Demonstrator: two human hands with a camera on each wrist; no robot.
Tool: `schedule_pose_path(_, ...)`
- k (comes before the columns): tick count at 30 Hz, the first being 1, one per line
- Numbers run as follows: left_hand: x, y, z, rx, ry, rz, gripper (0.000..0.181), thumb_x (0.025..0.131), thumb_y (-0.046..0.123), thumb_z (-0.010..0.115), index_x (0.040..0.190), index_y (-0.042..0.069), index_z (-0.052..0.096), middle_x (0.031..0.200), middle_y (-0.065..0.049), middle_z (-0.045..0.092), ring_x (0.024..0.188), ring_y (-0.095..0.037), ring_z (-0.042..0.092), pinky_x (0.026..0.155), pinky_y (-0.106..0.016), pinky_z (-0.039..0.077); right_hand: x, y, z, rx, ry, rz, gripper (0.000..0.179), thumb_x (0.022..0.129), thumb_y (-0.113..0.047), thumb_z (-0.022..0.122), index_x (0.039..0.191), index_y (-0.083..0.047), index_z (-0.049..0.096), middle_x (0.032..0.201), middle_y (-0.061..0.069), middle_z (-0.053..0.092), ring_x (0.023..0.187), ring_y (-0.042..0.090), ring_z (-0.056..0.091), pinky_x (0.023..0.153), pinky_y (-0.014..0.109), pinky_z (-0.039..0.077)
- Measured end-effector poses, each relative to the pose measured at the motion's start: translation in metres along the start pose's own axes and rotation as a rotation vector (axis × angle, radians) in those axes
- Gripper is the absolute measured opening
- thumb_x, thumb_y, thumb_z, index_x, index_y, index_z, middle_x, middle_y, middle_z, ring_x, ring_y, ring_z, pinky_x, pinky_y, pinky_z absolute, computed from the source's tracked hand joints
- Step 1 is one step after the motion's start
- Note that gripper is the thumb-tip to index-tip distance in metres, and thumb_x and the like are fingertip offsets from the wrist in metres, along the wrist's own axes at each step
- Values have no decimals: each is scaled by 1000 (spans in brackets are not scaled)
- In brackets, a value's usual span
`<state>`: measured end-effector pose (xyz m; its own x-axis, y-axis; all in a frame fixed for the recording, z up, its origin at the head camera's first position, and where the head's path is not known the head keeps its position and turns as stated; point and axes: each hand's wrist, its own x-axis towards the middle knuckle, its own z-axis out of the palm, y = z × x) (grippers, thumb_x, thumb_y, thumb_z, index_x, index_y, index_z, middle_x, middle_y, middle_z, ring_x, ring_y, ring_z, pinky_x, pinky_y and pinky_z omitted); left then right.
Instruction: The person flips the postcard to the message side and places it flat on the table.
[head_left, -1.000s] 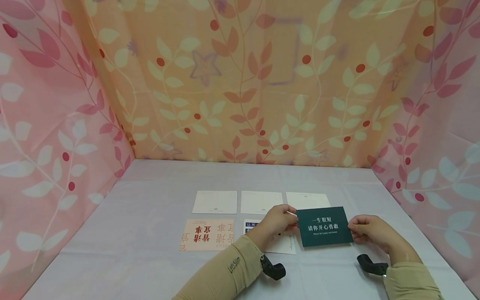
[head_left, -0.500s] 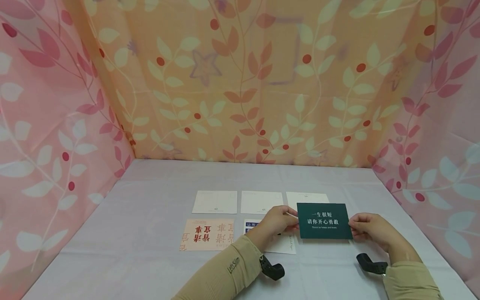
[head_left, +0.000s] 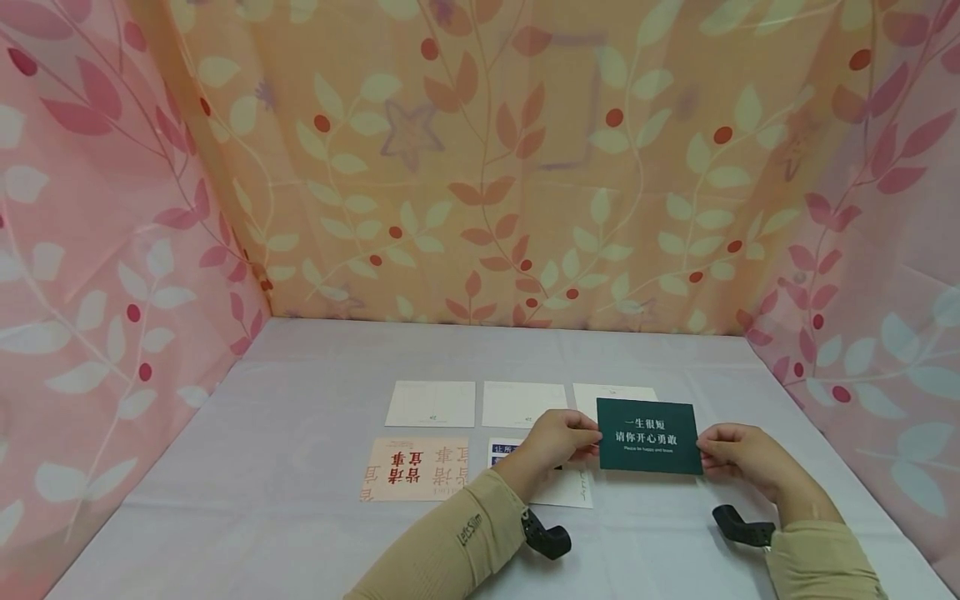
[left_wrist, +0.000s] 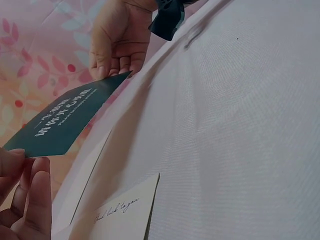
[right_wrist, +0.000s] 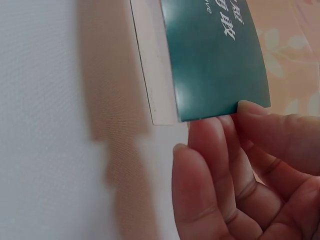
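Note:
A dark green postcard [head_left: 649, 460] with white Chinese lettering is held above the table, its printed face toward the head camera. My left hand [head_left: 555, 439] pinches its left edge between thumb and fingers. At the opposite edge, my right hand [head_left: 742, 450] pinches it the same way; in the right wrist view the thumb [right_wrist: 280, 132] lies on the printed face. Under my left forearm, a white card with blue blocks [head_left: 573, 492] is partly covered. Behind the green postcard lies a white card [head_left: 615, 391], its lower part hidden.
Two more white cards, one at left [head_left: 430, 404] and one in the middle [head_left: 523, 404], lie in the back row. An orange-pink card [head_left: 415, 469] with red characters lies front left. Patterned cloth walls [head_left: 480, 167] enclose the white table [head_left: 225, 467] on three sides.
Between my two hands, the green postcard has risen slightly and tilted more upright toward the head camera. The hands have barely shifted, and the cards on the table stay put.

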<state>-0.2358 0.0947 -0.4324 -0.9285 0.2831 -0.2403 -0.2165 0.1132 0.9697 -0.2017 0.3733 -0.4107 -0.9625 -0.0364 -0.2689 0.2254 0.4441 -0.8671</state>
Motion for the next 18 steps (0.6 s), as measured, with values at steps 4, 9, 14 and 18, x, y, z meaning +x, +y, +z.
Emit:
schedule_pose_path(4,0,0,-1,31,10,2,4,79,14,70,80,11,70,73,-1,65,64,-14,61,63,-29,53,1,1,-2,-5,-8,-7,20,92,-13,53,94,6,60,80,5,62,73,18,60,68,30,54)
schedule_pose_path(9,-1,1,-3,48,17,-8,4,79,16,71,79,12,72,74,0,65,63,-13,59,64,-29,53,1,3,-5,-22,-19,-26,24,92,-16,55,96,6,60,83,6,63,76,19,62,71,29,53)
schedule_pose_path(14,-1,2,-3,30,10,-4,4,80,14,69,77,13,71,72,-2,66,62,-13,60,62,-28,53,1,4,-8,-32,-16,-31,26,90,-19,57,97,6,62,85,7,64,77,20,62,71,28,53)
schedule_pose_path(18,-2,3,-3,11,4,-11,9,83,14,65,75,13,70,71,-3,66,62,-14,61,62,-29,54,-1,3,-11,-30,-19,-41,28,90,-20,58,98,6,62,85,7,63,78,20,62,72,29,53)
